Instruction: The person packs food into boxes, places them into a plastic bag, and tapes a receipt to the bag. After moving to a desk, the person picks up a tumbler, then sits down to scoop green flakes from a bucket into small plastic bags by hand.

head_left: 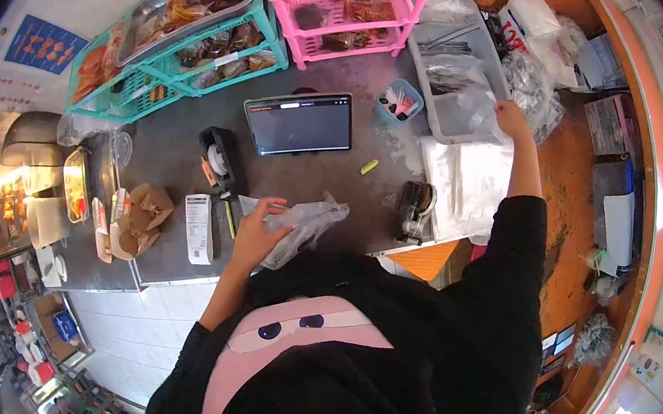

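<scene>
My left hand [261, 229] is over the near edge of the dark counter, its fingers closed on a crumpled clear plastic bag [309, 225]. The bag spreads to the right of the hand, close to my black sweater. Far to the right, my right hand [512, 119] reaches to the right rim of a translucent plastic bin [448, 126]. Its fingers are curled shut beside clear plastic [477, 109] inside the bin; whatever they grip is hidden. Straws or thin sticks [448, 40] and more plastic packaging lie in that bin.
A tablet [298, 123] stands mid-counter, near a small blue cup [399, 100]. Tape dispensers [222, 162] [415, 212], a paper receipt [199, 229] and brown paper packaging [146, 219] lie around. Teal baskets [175, 75] and a pink rack [343, 36] line the back. Stacked clear sheets [465, 181] sit below the bin.
</scene>
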Tool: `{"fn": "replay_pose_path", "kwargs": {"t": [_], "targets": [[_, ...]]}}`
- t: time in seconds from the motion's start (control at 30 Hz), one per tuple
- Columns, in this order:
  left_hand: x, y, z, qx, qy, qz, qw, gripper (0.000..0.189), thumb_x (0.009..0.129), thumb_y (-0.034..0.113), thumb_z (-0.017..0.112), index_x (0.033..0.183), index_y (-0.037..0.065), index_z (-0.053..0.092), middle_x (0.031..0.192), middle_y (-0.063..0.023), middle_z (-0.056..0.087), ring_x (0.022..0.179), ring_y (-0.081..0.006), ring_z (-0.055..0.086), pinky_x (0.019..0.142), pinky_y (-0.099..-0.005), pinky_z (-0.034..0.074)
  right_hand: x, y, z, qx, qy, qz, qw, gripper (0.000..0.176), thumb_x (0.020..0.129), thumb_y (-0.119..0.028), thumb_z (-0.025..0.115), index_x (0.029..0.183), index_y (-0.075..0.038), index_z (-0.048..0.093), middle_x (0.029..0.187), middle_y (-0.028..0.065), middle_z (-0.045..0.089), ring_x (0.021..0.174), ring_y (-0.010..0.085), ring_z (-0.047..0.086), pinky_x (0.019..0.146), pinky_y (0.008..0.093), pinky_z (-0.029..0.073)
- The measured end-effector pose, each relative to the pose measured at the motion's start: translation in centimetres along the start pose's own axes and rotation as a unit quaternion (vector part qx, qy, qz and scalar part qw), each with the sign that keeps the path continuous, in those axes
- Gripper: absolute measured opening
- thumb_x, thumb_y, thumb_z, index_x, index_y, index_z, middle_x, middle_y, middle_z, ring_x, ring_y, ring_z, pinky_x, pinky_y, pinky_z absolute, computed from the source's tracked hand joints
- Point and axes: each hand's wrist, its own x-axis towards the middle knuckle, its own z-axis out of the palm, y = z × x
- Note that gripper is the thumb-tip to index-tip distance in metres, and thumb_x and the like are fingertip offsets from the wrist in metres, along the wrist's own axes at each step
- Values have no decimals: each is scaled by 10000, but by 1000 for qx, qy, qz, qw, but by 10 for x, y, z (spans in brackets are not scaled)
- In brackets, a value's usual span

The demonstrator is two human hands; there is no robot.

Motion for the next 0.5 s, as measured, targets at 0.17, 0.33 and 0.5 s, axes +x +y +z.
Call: {"fn": "replay_pose_path", "kwargs": {"t": [0.17,0.33,0.5], "targets": [[-4,6,-2,7,7,-9,1000,576,749,256,903,1223,131,600,1049,-87,761,956,-309,741,782,-390,550,-17,-43,-18,25,65,56,996,176,849,-221,791,938,-70,775,869,155,757,813,314,739,751,400,561],[-8,-3,-1,49,87,26,995,570,709,266,928,1151,102,606,1006,-101,753,972,-330,733,794,-419,555,-9,-31,-4,50,117,44,991,148,838,-215,803,932,-101,796,895,119,778,808,224,751,746,353,562],[-7,-28,0,94,95,6,991,409,815,288,863,1030,71,592,948,-127,744,918,-306,741,783,-424,550,-12,-28,-18,74,153,53,984,176,827,-226,808,955,-107,791,892,107,777,847,201,737,793,328,554]]}}
